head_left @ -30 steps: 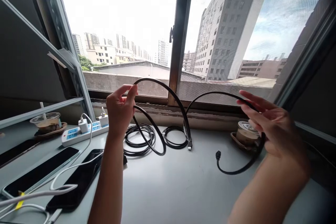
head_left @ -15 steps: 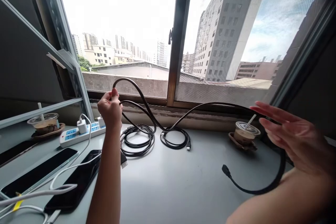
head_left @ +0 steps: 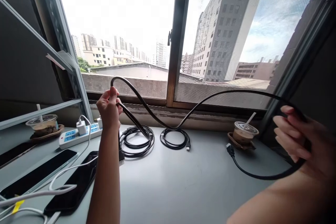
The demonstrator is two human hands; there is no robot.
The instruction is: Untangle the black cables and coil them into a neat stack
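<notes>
A thick black cable (head_left: 210, 97) runs in a wavy line between my hands, above the desk. My left hand (head_left: 108, 106) is closed on it, thumb up, with a folded length looping over and under the fingers. At the right, my right hand (head_left: 296, 133) has its fingers curled round the cable; part of its grip is dark and blurred. From there the cable's end curves back left to a black plug (head_left: 230, 149), in front of a drink cup. A second plug (head_left: 121, 155) hangs beside my left forearm, partly hidden by it.
Two coiled black cables, a larger coil (head_left: 138, 154) and a smaller one (head_left: 175, 147), lie on the grey desk (head_left: 178, 189). Drink cups (head_left: 245, 132) stand at both sides. A power strip (head_left: 65, 141), phones (head_left: 73, 185) and white cords occupy the left. A window stands behind.
My right hand has moved right and its spread fingers have closed round the cable. The cable stretches farther right, and its free plug has risen slightly. My left hand has hardly moved.
</notes>
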